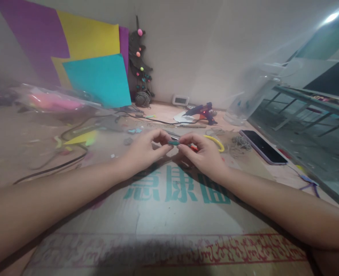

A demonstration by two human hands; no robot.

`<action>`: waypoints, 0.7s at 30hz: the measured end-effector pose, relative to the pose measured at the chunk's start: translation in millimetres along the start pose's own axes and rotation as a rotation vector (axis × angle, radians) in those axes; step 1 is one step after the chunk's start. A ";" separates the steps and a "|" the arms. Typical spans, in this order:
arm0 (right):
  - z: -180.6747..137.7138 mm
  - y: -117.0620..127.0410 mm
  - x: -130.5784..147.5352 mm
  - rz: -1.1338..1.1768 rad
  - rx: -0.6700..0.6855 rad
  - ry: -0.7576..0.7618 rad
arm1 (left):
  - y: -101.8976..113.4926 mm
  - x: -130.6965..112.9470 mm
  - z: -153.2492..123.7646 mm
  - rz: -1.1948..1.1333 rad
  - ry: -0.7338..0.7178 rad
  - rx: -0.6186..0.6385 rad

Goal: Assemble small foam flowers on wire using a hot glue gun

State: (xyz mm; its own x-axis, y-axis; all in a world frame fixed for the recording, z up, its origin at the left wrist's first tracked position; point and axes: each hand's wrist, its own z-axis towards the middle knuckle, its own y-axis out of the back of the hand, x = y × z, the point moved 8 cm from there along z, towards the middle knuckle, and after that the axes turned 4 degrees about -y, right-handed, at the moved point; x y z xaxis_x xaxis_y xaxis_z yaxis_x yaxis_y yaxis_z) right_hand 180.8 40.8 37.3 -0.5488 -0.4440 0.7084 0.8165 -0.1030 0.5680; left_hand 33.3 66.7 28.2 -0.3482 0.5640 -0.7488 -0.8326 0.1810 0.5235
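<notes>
A small green strip-like piece [174, 142] is held in front of me between the fingertips of both hands. My left hand [148, 147] pinches its left end between thumb and fingers. At its right end, the thumb and fingers of my right hand [202, 152] are closed on it. What the piece is made of, I cannot tell. Behind my right hand lies a curved yellow handle [215, 142], with a bit of red near it; the rest of that tool is hidden. Both hands hover over a cardboard sheet [169, 220] printed with green characters and a red border.
Farther back are a dark glue gun [202, 112] with a red light, a small white clock [180, 100] and a decorated dark tree [140, 65]. Coloured sheets [97, 82] lean at the left. A phone [263, 147] lies right, beside grey yarn [241, 143]. A black cable [54, 167] crosses the left side.
</notes>
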 end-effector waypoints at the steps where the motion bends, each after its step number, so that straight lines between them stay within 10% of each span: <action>1: -0.4 -0.8 1.2 -0.005 0.002 0.015 | 0.8 -1.2 -0.4 0.003 -0.017 -0.006; 14: -0.2 -10.5 -3.5 0.177 0.193 -0.130 | 12.2 -31.8 -14.2 0.225 -0.425 -0.167; 21: -0.4 -15.8 -14.6 0.287 0.191 -0.256 | 6.2 -28.2 -11.9 0.262 -0.383 -0.115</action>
State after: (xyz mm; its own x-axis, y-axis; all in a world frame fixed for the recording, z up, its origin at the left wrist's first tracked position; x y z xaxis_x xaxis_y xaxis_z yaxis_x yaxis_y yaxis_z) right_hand 176.0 48.6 17.8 -0.3505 -0.1925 0.9166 0.9081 0.1694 0.3828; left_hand 32.8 42.3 47.7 -0.3872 0.8388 -0.3829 -0.7879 -0.0853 0.6099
